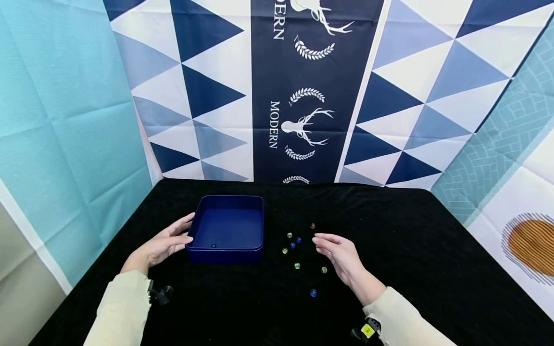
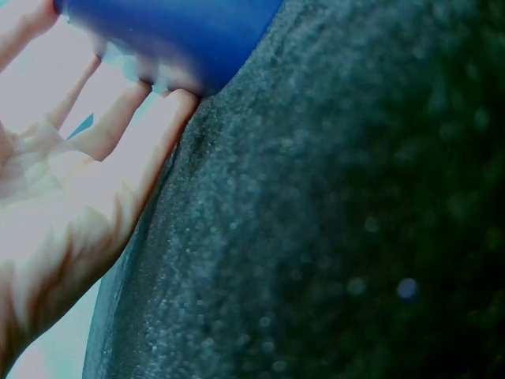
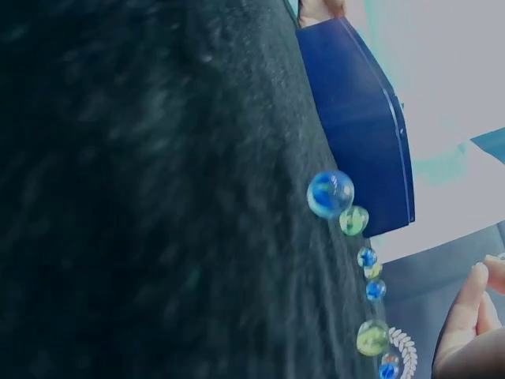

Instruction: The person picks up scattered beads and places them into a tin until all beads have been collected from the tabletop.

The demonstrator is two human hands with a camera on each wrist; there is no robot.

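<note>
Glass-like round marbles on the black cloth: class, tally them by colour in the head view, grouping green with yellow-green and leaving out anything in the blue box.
Small round blue glass-like marbles: 3
Small round green or yellow-green glass-like marbles: 4
Small round orange-brown glass-like marble: 1
Total: 8

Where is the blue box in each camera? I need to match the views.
Head: left of centre, the blue box stands open side up.
Left wrist: at the top edge, left of centre; only part of the box shows.
Right wrist: upper right, seen side-on, beyond the nearest blue marble.
Shared landmark: the left hand, touching the box in the head and left wrist views, peeking in at the right wrist view's top.
</note>
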